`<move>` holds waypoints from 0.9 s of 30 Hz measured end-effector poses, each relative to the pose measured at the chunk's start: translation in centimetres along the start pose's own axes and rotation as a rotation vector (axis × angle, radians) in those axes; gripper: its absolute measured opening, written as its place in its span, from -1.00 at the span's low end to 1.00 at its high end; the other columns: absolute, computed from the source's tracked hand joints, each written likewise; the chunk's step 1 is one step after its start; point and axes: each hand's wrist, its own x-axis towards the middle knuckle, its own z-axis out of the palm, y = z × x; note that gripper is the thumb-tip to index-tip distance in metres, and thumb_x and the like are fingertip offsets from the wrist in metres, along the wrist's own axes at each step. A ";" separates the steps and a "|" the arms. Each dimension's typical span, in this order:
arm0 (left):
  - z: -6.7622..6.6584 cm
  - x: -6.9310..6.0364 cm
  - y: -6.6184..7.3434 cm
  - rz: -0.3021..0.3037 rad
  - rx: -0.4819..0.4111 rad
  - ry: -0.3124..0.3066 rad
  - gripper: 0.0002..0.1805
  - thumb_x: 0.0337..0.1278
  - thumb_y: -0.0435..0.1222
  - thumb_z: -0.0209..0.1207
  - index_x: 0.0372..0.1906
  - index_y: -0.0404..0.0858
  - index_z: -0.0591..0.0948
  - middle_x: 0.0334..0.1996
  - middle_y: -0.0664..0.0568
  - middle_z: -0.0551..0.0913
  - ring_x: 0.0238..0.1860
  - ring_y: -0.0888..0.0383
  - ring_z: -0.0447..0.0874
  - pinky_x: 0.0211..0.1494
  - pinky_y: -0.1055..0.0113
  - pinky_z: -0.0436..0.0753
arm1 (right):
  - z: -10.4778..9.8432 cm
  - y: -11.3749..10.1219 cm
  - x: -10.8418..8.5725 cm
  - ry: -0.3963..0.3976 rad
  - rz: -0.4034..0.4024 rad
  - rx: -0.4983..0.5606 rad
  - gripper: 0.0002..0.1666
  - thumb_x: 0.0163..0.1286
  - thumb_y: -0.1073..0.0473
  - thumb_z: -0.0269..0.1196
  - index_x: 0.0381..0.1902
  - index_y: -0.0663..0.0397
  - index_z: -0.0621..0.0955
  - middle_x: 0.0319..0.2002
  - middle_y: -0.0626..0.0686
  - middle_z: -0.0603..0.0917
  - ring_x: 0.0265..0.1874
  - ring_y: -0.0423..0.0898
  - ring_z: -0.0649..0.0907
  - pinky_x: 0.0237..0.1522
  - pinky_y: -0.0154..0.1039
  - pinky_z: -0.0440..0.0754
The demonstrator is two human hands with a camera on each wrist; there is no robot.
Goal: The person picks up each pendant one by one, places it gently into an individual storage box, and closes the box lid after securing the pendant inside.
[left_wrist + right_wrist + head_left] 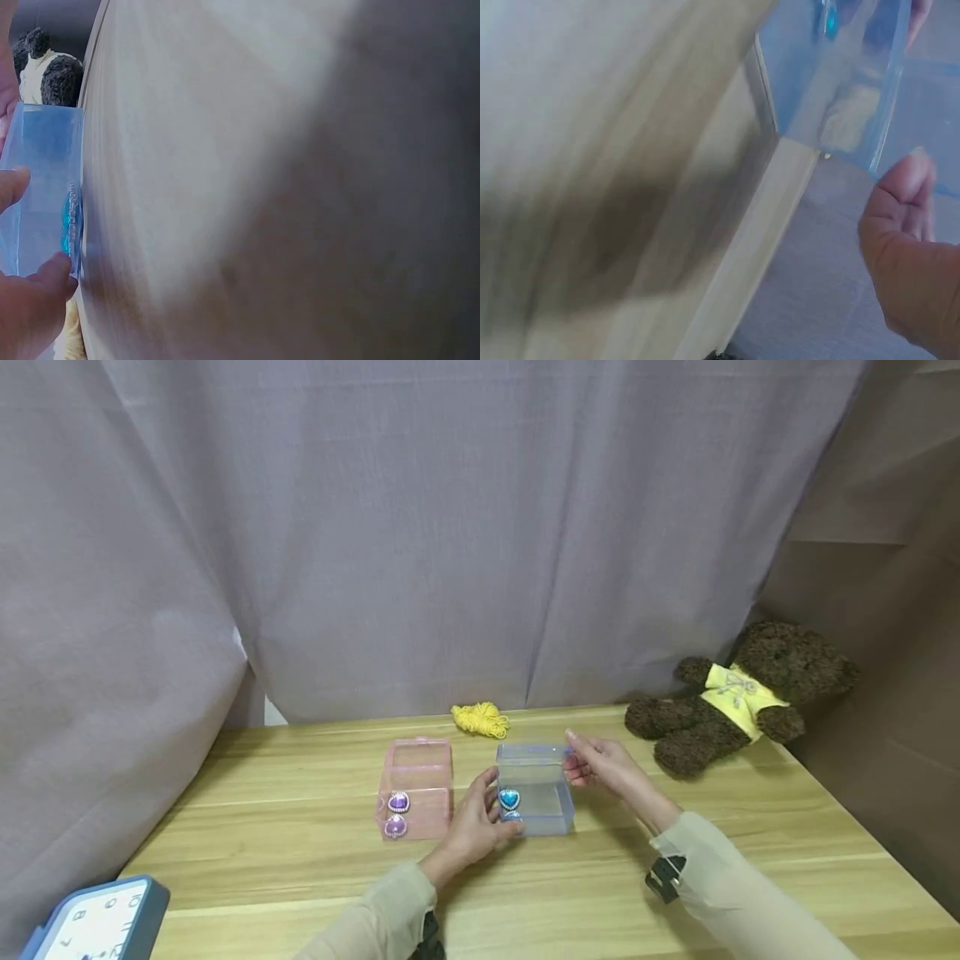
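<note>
A translucent blue box point(546, 825) sits on the table with its lid point(531, 756) raised at the back. Inside, along its left side, lie blue heart-shaped gems point(510, 799) with pale beaded rims. My left hand point(474, 827) holds the box at its left side, the thumb at the front corner and fingers along the left wall. At the lid's right edge, my right hand point(606, 770) has thumb and curled fingers on the rim. To the left lies a translucent pink box point(426, 814), also with its lid up, holding purple gems point(398, 802) with beaded rims.
A bundle of yellow cord point(481, 719) lies behind the boxes. On the right, a brown teddy bear point(738, 697) in a yellow shirt leans near the curtain point(420, 543). A blue-framed clock point(97, 922) stands at the front left of the wooden table point(285, 827).
</note>
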 end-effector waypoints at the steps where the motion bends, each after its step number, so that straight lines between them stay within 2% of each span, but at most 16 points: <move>1: 0.0 0.0 0.0 0.001 -0.004 0.000 0.02 -0.22 -0.68 0.27 0.40 -0.48 -0.02 0.32 -0.46 0.19 0.31 -0.25 0.26 0.30 0.16 0.44 | 0.1 0.0 -0.4 -0.018 0.003 -0.027 -0.39 0.47 -0.04 -0.02 -0.01 0.54 0.42 -0.44 -0.04 0.61 -0.50 -0.26 0.60 -0.36 -0.40 0.71; 4: -0.1 0.0 0.2 0.005 -0.017 0.000 0.03 -0.23 -0.69 0.26 0.41 -0.47 -0.03 0.30 -0.44 0.23 0.30 -0.24 0.29 0.28 0.18 0.47 | 0.5 -0.6 -1.9 -0.083 0.004 -0.094 -0.37 0.41 0.16 0.09 0.18 0.65 0.27 -0.38 0.01 0.61 -0.48 -0.27 0.57 -0.37 -0.43 0.69; 8: -0.1 -0.1 0.2 0.001 -0.022 -0.003 0.03 -0.24 -0.70 0.25 0.41 -0.47 -0.04 0.30 -0.43 0.25 0.29 -0.24 0.30 0.27 0.23 0.48 | 0.8 -0.2 -2.6 -0.126 -0.024 -0.215 -0.37 0.33 0.28 0.15 0.19 0.68 0.26 -0.38 0.04 0.63 -0.49 -0.28 0.56 -0.42 -0.42 0.67; 15: 0.1 -0.1 0.1 -0.001 -0.002 -0.003 0.02 -0.24 -0.69 0.26 0.40 -0.49 -0.02 0.30 -0.43 0.23 0.30 -0.25 0.28 0.26 0.26 0.48 | 1.2 0.4 -3.1 -0.092 -0.072 -0.310 -0.48 0.30 0.33 0.15 0.10 0.67 0.37 -0.55 -0.07 0.44 -0.60 -0.27 0.47 -0.58 -0.44 0.59; 22: 0.2 -0.2 0.3 -0.021 0.082 0.026 0.04 -0.20 -0.62 0.31 0.43 -0.44 -0.01 0.31 -0.43 0.22 0.30 -0.24 0.30 0.26 0.23 0.49 | 1.7 0.5 -3.4 -0.052 -0.097 -0.380 -0.46 0.32 0.34 0.15 0.14 0.66 0.35 -0.57 -0.01 0.48 -0.60 -0.16 0.51 -0.62 -0.34 0.60; 25: 0.2 -0.2 0.3 -0.024 0.044 0.010 0.03 -0.11 -0.54 0.32 0.44 -0.42 -0.06 0.33 -0.43 0.19 0.32 -0.23 0.27 0.28 0.18 0.46 | 1.7 0.7 -3.4 -0.047 -0.093 -0.366 -0.48 0.34 0.35 0.12 0.16 0.62 0.36 -0.61 0.06 0.48 -0.62 -0.15 0.48 -0.65 -0.35 0.55; 27: 0.2 -0.2 0.4 -0.020 0.046 0.004 -0.02 0.03 -0.42 0.28 0.45 -0.42 -0.08 0.35 -0.42 0.16 0.33 -0.23 0.25 0.31 0.13 0.42 | 1.7 0.9 -3.3 -0.044 -0.089 -0.342 -0.49 0.35 0.35 0.10 0.18 0.60 0.35 -0.54 0.13 0.54 -0.59 -0.15 0.51 -0.63 -0.35 0.57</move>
